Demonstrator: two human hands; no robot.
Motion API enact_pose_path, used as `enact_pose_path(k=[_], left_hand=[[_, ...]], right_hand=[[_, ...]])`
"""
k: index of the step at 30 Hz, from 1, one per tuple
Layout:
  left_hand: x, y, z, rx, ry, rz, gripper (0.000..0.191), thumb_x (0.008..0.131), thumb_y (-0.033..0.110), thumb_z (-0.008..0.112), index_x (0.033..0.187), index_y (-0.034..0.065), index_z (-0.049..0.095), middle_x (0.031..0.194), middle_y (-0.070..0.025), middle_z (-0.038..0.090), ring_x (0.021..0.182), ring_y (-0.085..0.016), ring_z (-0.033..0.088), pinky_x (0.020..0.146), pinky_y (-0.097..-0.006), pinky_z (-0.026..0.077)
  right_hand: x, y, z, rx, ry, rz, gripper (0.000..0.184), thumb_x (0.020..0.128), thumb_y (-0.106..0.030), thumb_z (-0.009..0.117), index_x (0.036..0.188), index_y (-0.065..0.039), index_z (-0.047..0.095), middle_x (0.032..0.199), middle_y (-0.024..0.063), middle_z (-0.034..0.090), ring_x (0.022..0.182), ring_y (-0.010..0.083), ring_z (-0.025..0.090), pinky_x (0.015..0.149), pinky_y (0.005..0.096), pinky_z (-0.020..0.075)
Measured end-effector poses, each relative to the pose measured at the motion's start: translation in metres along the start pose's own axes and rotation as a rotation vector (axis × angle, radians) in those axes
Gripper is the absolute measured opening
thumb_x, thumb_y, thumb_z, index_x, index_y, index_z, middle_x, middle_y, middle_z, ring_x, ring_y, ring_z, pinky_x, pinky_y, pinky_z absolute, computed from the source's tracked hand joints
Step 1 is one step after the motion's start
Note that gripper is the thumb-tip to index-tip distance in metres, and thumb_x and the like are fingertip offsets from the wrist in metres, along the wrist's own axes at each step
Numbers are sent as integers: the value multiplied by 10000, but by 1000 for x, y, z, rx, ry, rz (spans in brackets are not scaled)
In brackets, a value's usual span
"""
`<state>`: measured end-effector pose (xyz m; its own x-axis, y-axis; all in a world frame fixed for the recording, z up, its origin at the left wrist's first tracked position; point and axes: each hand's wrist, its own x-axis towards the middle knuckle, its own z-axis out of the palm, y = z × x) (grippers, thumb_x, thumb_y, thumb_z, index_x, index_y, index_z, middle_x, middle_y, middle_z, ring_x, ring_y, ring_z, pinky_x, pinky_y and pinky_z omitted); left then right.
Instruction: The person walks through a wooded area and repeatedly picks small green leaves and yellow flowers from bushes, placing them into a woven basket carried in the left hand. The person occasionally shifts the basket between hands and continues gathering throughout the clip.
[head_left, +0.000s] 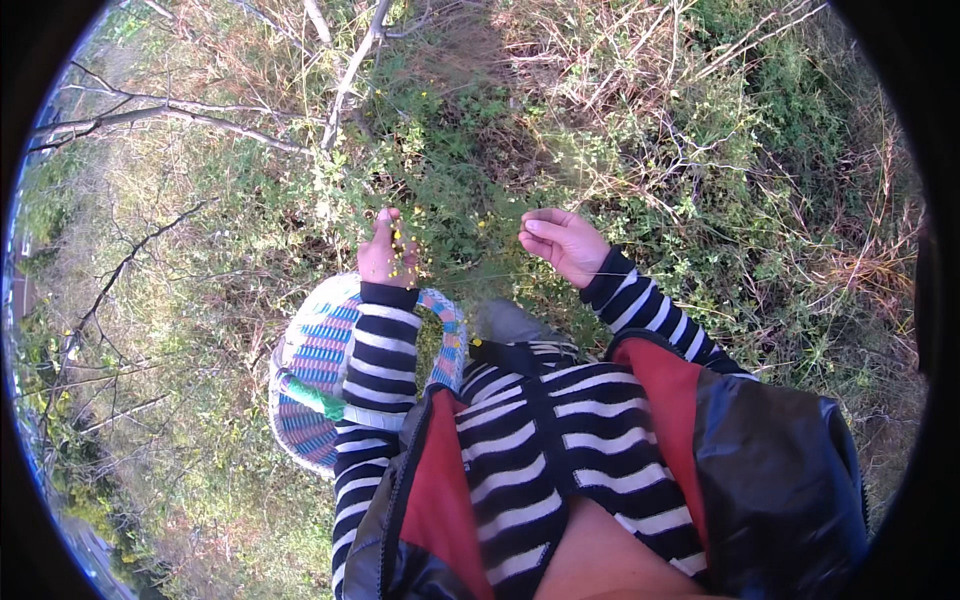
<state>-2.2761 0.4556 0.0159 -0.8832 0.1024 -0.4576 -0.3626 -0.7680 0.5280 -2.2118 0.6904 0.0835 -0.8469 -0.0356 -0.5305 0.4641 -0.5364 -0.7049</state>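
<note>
My left hand (387, 251) is closed at a thin green stem with small yellow flowers (397, 236), which hang over its fingers. To its right, my right hand (564, 244) has its thumb pressed to its curled fingers beside the leafy plant (480, 217). Whether a thin stem lies between those fingertips is too fine to see. A woven basket (319, 345) in blue, pink and white hangs at my left forearm. Its handle (322, 401), partly wrapped in green, crosses over the striped sleeve. Yellow-green plant matter (429, 345) shows inside the basket, partly hidden by my arm.
Bare grey branches (169, 112) reach in at the upper left, and a dark twig (139, 255) stands below them. Dry grass and tangled twigs (682, 157) cover the right side. My open dark jacket (772, 457) hangs loose at my right.
</note>
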Motion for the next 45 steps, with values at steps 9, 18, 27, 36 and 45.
enact_pose_path(k=[9, 18, 27, 36, 45], left_hand=[[4, -6, 6, 112, 41, 12, 164, 867, 202, 531, 783, 67, 571, 611, 7, 465, 469, -80, 421, 390, -217, 321], [4, -8, 15, 100, 80, 52, 155, 869, 194, 519, 825, 53, 567, 607, 36, 426, 447, -64, 331, 394, -211, 269], [4, -10, 20, 143, 50, 122, 148, 868, 162, 514, 821, 31, 563, 632, 4, 502, 478, -65, 432, 395, -204, 330], [6, -16, 32, 152, 73, 123, 166, 862, 194, 522, 832, 32, 546, 610, 6, 480, 490, -65, 429, 387, -194, 314], [7, -15, 30, 279, 101, 150, 177, 851, 218, 546, 830, 43, 565, 621, -10, 494, 476, -84, 440, 401, -208, 336]], right_hand=[[27, -6, 68, -195, -416, -13, 232, 824, -74, 574, 1024, 24, 509, 942, 59, 553, 860, 135, 570, 775, 244, 483], [36, 8, 77, -230, -255, -206, 60, 820, -55, 574, 863, -24, 545, 760, 32, 569, 649, 106, 581, 611, 237, 518], [-3, 0, 41, -98, -154, -32, 87, 826, -55, 562, 902, -15, 551, 802, 52, 590, 683, 126, 605, 619, 236, 529], [18, 14, 39, -193, -296, 120, 264, 805, -30, 569, 1052, 29, 497, 909, 56, 557, 846, 137, 565, 781, 248, 467], [34, 47, 71, -786, -266, -333, 221, 680, -145, 679, 844, -23, 597, 767, 69, 572, 705, 142, 567, 645, 266, 461]])
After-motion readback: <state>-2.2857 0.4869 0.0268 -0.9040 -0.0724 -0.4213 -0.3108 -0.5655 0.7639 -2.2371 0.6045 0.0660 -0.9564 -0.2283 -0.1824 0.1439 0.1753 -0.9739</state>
